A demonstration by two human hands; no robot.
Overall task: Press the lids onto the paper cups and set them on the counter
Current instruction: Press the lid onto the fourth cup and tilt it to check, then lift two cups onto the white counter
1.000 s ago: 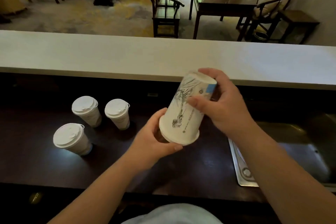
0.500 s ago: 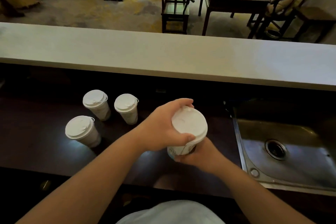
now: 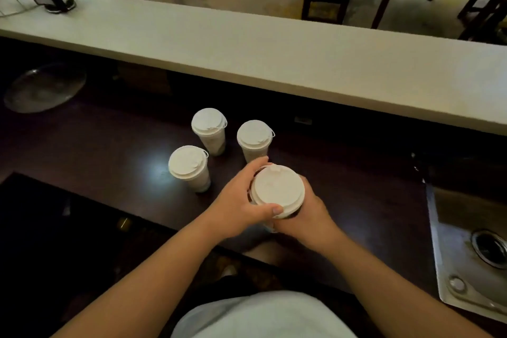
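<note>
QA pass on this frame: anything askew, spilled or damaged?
Nothing stands out. Three lidded cups stand upright on the dark counter, no spill visible. Both hands, left hand and right hand, hold the fourth cup, its lid looking level.

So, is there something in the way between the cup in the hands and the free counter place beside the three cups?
Nothing visible blocks it. The held cup's lid is gripped by the left hand, the right hand holds the body. The dark counter to its right is bare; the nearest lidded cup stands just behind.
</note>
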